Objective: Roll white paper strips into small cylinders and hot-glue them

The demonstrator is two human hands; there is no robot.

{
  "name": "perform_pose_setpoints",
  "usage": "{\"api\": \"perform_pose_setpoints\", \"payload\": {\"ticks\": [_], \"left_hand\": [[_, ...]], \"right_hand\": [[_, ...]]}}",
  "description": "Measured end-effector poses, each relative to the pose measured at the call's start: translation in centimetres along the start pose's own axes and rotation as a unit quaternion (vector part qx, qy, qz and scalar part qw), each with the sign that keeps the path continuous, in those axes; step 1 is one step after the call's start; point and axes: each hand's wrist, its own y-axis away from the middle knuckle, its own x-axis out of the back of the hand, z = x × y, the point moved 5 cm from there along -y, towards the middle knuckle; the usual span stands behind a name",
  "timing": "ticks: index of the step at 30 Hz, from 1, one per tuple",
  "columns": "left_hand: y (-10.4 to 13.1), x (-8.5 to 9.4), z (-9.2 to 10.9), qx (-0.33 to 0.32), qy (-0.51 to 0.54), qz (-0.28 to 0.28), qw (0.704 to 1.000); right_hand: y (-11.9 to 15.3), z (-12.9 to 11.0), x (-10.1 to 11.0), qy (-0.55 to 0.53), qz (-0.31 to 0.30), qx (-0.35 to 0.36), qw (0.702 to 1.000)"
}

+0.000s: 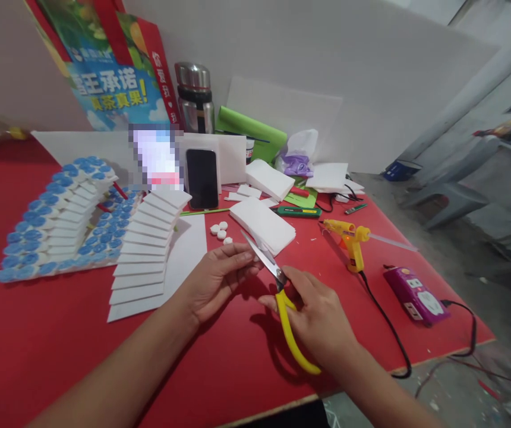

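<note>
1. your right hand (322,306) is wrapped round scissors (278,274) over a red table (184,368), fingers closed on the yellow handles; blades point between 10 and 11 o'clock, the free handle toward 5.
2. your left hand (224,276) sits at 9 o'clock of the pivot, thumb and fingers drawn nearly together beside the blades; whether they pinch anything small, you cannot tell from here.
3. seen from the scissors, a paper stack (262,220) lies close by, just short of 12, with small white rounds (215,229) at 10.
4. at 9 o'clock, white cards (142,255) overlap in a curved fan, next to a piece covered in blue rosettes (26,245).
5. a dark phone (202,178) stands propped at 11, a steel flask (195,101) beyond it.
6. a green cutter (299,211) lies between 12 and 1.
7. a yellow glue gun (351,241), an orange light glowing on it, rests at 2, its cord trailing toward 4; a purple socket box (416,297) sits between 3 and 4.
</note>
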Motion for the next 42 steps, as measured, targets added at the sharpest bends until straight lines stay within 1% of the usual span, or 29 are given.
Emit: {"api": "perform_pose_setpoints", "payload": {"ticks": [3, 5, 8, 10, 12, 16, 20, 22, 25, 31, 34, 39, 42], "left_hand": [[0.0, -0.1, -0.3, 0.012, -0.003, -0.008, 1.000], [0.1, -0.2, -0.3, 0.021, -0.015, -0.018, 1.000], [0.2, -0.2, 0.0, 0.024, -0.017, -0.027, 0.999], [0.3, -0.2, 0.4, 0.023, -0.005, -0.026, 0.999], [0.3, -0.1, 0.7, 0.029, 0.007, -0.028, 0.999], [0.4, -0.2, 1.0, 0.033, 0.032, -0.052, 0.998], [0.4, 0.0, 1.1, 0.031, 0.045, -0.064, 0.996], [0.3, -0.1, 1.1, 0.026, 0.038, -0.081, 0.996], [0.3, -0.1, 1.2, 0.013, 0.027, -0.104, 0.994], [0.4, -0.2, 1.5, -0.006, 0.018, -0.097, 0.995], [0.4, -0.2, 1.5, -0.005, 0.015, -0.091, 0.996], [0.4, -0.1, 1.4, -0.002, 0.007, -0.108, 0.994], [0.4, 0.0, 1.5, -0.001, 0.010, -0.105, 0.994]], "right_hand": [[0.7, 0.0, 0.3, -0.018, 0.011, -0.023, 1.000], [0.8, 0.4, 0.6, -0.047, 0.007, -0.063, 0.997], [0.7, 1.5, 1.2, -0.112, 0.004, -0.144, 0.983], [0.3, 2.1, 1.9, -0.137, 0.013, -0.162, 0.977], [-0.2, 2.3, 2.5, -0.140, 0.009, -0.143, 0.980], [-1.4, 1.8, 3.0, -0.120, -0.022, -0.061, 0.991], [-2.2, 1.2, 2.4, -0.077, -0.059, 0.028, 0.995], [-2.5, 1.0, 1.9, -0.060, -0.079, 0.055, 0.994], [-2.7, 0.9, 1.4, -0.037, -0.097, 0.065, 0.993], [-2.9, 0.7, 1.5, 0.017, -0.099, 0.083, 0.991], [-2.9, 0.6, 1.6, 0.025, -0.096, 0.094, 0.991], [-2.9, 0.6, 1.5, 0.025, -0.093, 0.094, 0.991], [-2.8, 0.5, 1.4, 0.033, -0.091, 0.100, 0.990]]}}
